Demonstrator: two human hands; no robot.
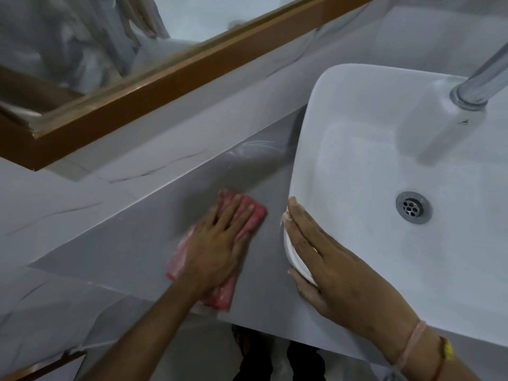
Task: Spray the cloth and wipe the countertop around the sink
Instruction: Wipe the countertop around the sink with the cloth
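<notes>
A pink cloth (255, 213) lies flat on the grey countertop (132, 243), left of the white sink (384, 166). My left hand (217, 243) presses down on the cloth with its fingers spread, covering the cloth's middle. My right hand (324, 268) rests flat against the sink's left rim near the front corner, fingers together and pointing away from me, holding nothing. Wet streaks (253, 149) show on the counter behind the cloth, close to the sink. No spray bottle is in view.
A wood-framed mirror (154, 86) runs along the back wall above a marbled splashback. A chrome tap (478, 86) stands at the sink's far right, and the drain (413, 207) sits in the basin. The counter's front edge is just below my left wrist; the floor and my feet (277, 356) show underneath.
</notes>
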